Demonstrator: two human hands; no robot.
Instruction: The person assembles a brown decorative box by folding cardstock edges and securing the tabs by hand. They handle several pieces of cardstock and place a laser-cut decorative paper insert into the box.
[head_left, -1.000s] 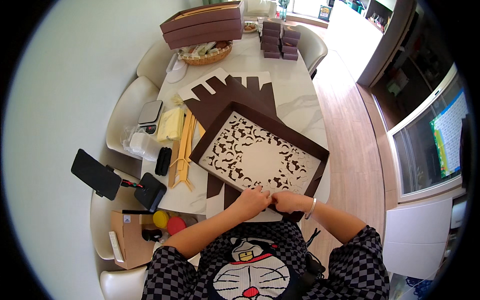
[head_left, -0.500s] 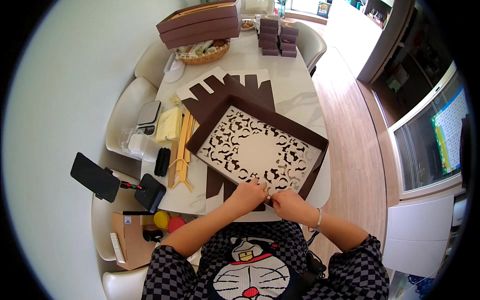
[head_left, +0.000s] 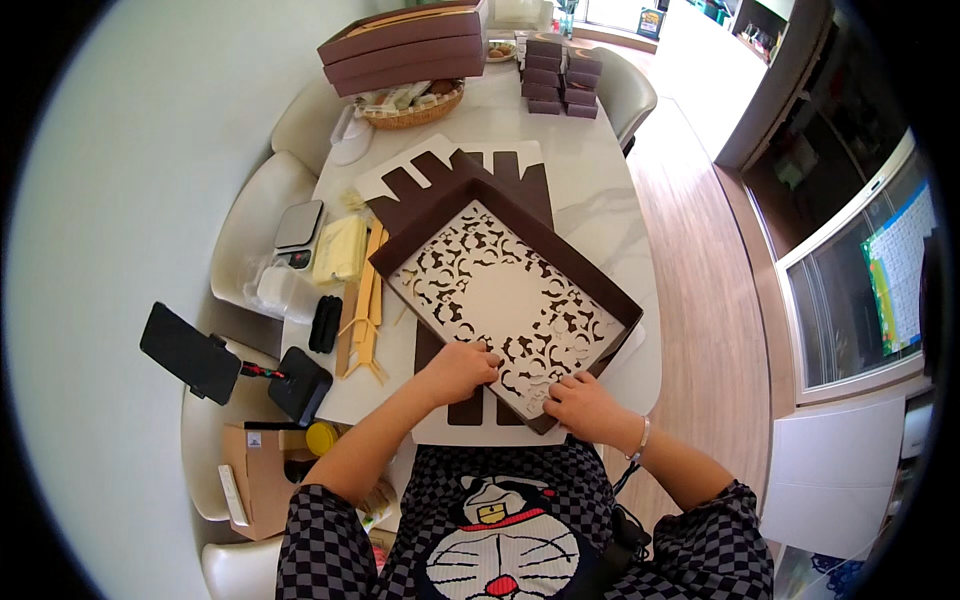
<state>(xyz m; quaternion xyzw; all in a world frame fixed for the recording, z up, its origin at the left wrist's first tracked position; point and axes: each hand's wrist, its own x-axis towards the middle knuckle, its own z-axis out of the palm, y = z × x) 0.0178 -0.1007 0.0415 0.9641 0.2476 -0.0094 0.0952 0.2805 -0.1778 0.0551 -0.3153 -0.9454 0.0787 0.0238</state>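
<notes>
A shallow dark-brown cardboard box (head_left: 545,222), open at the top, lies at a slant on the table. Its floor is a pale panel cut through with swirls around a plain oval (head_left: 508,300). My left hand (head_left: 462,372) is closed over the near left wall, fingertips curled inside. At the near right corner my right hand (head_left: 590,408) grips the short wall, its fingers bent over the rim. Both thumbs are mostly hidden. Beneath the box lie flat brown-and-white card blanks (head_left: 515,178) with slotted ends.
Left of the box lie folded yellowish strips (head_left: 362,325), a black case (head_left: 324,323), a yellow packet (head_left: 340,250) and a small scale (head_left: 299,225). A phone on a stand (head_left: 190,352) leans at the table's left edge. Stacked brown boxes (head_left: 400,50), a wicker basket (head_left: 420,112) and small boxes (head_left: 545,75) stand far back.
The box has turned clockwise, its near corner coming toward me. My hands have moved apart from that near edge, the left to the left wall and the right onto the right wall.
</notes>
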